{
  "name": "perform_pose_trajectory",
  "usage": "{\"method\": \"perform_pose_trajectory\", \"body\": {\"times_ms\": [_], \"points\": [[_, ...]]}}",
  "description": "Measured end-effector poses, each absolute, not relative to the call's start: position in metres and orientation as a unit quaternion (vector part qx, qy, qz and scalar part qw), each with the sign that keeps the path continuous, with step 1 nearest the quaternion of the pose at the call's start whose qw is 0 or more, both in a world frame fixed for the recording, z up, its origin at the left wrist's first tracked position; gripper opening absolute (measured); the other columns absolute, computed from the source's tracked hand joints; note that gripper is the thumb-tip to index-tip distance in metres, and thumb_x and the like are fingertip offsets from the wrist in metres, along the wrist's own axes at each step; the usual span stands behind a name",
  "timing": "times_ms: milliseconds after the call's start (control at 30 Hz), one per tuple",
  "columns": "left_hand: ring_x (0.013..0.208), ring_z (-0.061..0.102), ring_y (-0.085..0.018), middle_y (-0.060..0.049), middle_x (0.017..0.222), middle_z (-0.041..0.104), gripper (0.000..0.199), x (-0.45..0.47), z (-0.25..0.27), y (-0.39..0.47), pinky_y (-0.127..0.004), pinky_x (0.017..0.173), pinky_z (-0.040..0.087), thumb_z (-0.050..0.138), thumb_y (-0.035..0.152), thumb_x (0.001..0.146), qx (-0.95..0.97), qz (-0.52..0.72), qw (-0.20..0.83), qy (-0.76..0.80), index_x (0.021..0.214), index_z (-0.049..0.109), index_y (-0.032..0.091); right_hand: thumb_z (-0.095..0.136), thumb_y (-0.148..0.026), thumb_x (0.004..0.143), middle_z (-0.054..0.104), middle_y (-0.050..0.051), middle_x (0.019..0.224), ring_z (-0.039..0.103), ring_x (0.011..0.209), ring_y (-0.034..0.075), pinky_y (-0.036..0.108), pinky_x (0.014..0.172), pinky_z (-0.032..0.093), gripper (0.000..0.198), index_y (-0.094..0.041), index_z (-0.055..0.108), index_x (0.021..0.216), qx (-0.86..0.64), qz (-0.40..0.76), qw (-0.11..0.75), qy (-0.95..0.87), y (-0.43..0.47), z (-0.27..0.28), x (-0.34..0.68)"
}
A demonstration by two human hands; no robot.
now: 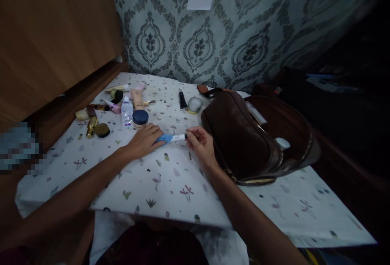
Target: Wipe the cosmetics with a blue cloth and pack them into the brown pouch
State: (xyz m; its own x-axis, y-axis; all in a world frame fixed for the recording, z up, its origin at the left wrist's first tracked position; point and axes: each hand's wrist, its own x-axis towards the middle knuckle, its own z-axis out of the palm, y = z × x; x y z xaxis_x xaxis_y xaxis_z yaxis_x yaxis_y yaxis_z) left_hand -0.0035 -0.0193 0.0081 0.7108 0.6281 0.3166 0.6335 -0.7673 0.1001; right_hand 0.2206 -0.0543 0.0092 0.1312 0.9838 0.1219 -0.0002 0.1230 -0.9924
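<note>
A slim blue-and-white tube (176, 137) with a dark cap lies level between my hands, just above or on the patterned cloth. My left hand (145, 141) is closed around its blue end. At the other end, the fingers of my right hand (201, 145) pinch the dark cap. Close beyond my left hand stand a jar with a dark blue lid (140, 117) and a clear bottle (127, 113). Just right of my right hand sits a brown leather bag (240, 131), unzipped, with a white tube (256, 113) and a white round lid (282, 143) showing inside.
A beige tube (138, 99), a gold tube (91, 127), a round brush (102, 130) and several other cosmetics crowd the table's left side. A black tube (182, 100) and a grey-lidded jar (194, 105) lie near the bag. Wooden furniture (61, 33) borders the left; a patterned wall stands behind.
</note>
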Motion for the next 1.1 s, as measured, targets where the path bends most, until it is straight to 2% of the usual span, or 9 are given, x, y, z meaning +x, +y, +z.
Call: {"method": "perform_pose_trajectory", "body": {"times_ms": [133, 267, 367, 600, 833, 1100], "points": [[0.089, 0.051, -0.024, -0.008, 0.093, 0.060, 0.040, -0.003, 0.009, -0.022, -0.035, 0.074, 0.042, 0.034, 0.047, 0.103, -0.922, -0.175, 0.028, -0.345, 0.097, 0.057, 0.016, 0.073, -0.049, 0.071, 0.056, -0.005, 0.061, 0.051, 0.051, 0.011, 0.022, 0.046, 0.037, 0.034, -0.021, 0.062, 0.087, -0.490, 0.448, 0.558, -0.498, -0.052, 0.007, 0.223], [0.088, 0.051, -0.024, -0.009, 0.092, 0.060, 0.038, -0.004, 0.009, -0.026, -0.035, 0.075, 0.043, 0.035, 0.044, 0.104, -0.920, -0.185, 0.080, -0.335, 0.094, 0.058, 0.015, 0.073, -0.058, 0.070, 0.054, -0.005, 0.054, 0.041, 0.044, 0.008, 0.021, 0.041, 0.030, 0.041, -0.020, 0.057, 0.071, -0.503, 0.467, 0.535, -0.493, -0.050, 0.004, 0.224], [0.087, 0.052, -0.023, -0.009, 0.093, 0.062, 0.035, -0.003, 0.013, -0.028, -0.034, 0.073, 0.043, 0.038, 0.040, 0.103, -0.921, -0.186, 0.113, -0.324, 0.094, 0.060, 0.014, 0.073, -0.059, 0.071, 0.052, -0.005, 0.051, 0.037, 0.042, 0.007, 0.021, 0.039, 0.027, 0.043, -0.020, 0.055, 0.068, -0.502, 0.469, 0.535, -0.491, -0.052, 0.004, 0.222], [0.090, 0.054, -0.024, -0.009, 0.090, 0.062, 0.026, 0.024, 0.031, -0.042, -0.033, 0.072, 0.042, 0.052, 0.035, 0.099, -0.911, -0.153, 0.190, -0.333, 0.094, 0.063, 0.013, 0.071, -0.052, 0.077, 0.057, -0.004, 0.061, 0.044, 0.049, 0.009, 0.022, 0.045, 0.035, 0.034, -0.021, 0.058, 0.078, -0.457, 0.465, 0.521, -0.551, -0.061, 0.009, 0.212], [0.094, 0.053, -0.024, -0.008, 0.095, 0.063, 0.027, 0.022, 0.031, -0.035, -0.031, 0.068, 0.040, 0.051, 0.039, 0.099, -0.924, -0.142, 0.112, -0.338, 0.098, 0.063, 0.014, 0.068, -0.043, 0.083, 0.056, -0.002, 0.068, 0.051, 0.062, 0.012, 0.025, 0.057, 0.042, 0.023, -0.020, 0.065, 0.085, -0.433, 0.401, 0.517, -0.620, -0.062, 0.013, 0.218], [0.087, 0.056, -0.022, -0.005, 0.089, 0.063, 0.026, -0.003, 0.029, -0.015, -0.030, 0.071, 0.038, 0.052, 0.042, 0.095, -0.921, -0.127, -0.095, -0.356, 0.096, 0.062, 0.018, 0.068, -0.042, 0.082, 0.059, -0.001, 0.074, 0.053, 0.064, 0.012, 0.022, 0.051, 0.040, 0.024, -0.022, 0.066, 0.093, -0.430, 0.395, 0.555, -0.592, -0.053, 0.014, 0.232]]}}
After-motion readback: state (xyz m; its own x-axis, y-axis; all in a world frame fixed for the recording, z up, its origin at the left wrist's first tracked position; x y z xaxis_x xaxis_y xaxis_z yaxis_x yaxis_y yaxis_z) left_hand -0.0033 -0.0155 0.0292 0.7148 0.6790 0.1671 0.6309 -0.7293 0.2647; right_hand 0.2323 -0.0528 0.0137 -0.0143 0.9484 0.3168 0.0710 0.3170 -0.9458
